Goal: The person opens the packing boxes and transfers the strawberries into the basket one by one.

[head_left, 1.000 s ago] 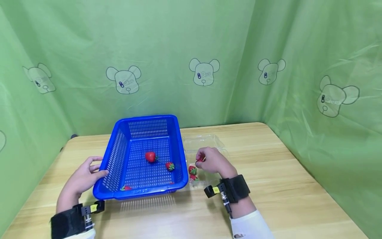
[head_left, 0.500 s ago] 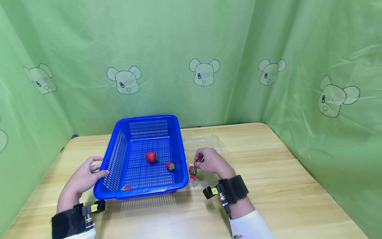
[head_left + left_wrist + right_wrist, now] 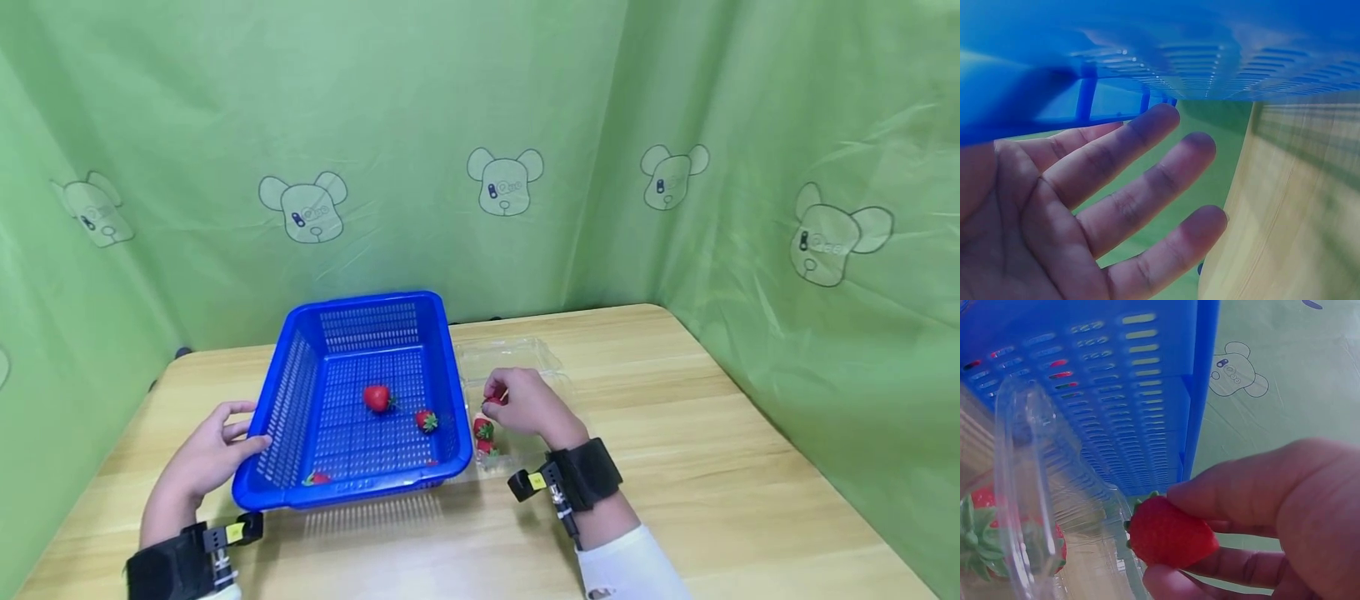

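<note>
My left hand (image 3: 206,454) holds the left rim of a blue plastic basket (image 3: 360,490), thumb over the edge. In the left wrist view its fingers (image 3: 1147,181) reach out below the rim on the outside. Strawberries lie in the basket, including a large one (image 3: 377,398) and a smaller one (image 3: 426,421). My right hand (image 3: 528,406) pinches a strawberry (image 3: 1169,532) between thumb and fingertips, leafy end away from the palm. This is over a clear plastic clamshell box (image 3: 517,454) right of the basket. Two strawberries (image 3: 483,429) sit along the box's left side.
The box's transparent lid (image 3: 502,350) lies folded back toward the far table edge. A wooden table (image 3: 675,467) carries everything. Green curtains (image 3: 405,125) printed with bear heads hang behind and at both sides. Another strawberry (image 3: 317,478) lies in the basket's near left corner.
My right hand, with the strawberry in its fingers, has shifted slightly left and away over the box. My left hand keeps its place on the basket. The head view has tilted slightly.
</note>
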Tool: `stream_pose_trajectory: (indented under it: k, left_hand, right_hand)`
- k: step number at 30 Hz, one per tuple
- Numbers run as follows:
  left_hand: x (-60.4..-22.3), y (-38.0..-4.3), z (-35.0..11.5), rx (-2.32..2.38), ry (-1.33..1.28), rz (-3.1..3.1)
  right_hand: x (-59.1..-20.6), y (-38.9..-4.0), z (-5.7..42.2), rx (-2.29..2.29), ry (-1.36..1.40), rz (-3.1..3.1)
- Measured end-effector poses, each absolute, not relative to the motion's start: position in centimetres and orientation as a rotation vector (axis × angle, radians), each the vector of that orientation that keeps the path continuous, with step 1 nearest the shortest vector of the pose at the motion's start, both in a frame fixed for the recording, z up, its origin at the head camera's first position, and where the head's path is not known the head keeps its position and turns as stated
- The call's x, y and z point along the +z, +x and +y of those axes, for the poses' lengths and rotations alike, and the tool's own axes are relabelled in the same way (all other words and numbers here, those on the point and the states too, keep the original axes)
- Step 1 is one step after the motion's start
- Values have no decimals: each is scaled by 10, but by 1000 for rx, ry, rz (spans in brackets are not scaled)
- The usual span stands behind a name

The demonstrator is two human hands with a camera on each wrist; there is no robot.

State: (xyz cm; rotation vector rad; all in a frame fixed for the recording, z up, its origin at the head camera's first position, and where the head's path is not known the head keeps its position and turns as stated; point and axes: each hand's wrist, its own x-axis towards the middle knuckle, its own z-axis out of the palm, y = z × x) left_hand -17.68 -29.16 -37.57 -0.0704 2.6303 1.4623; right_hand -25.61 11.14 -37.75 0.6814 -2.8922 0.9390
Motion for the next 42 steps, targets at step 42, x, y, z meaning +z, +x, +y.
stream_pose_trajectory:
  k: [42]
  left_hand:
    - [-378,-176,-292,1477,-85,2614]
  right_hand:
    - [-382,-256,112,936,637,-2911]
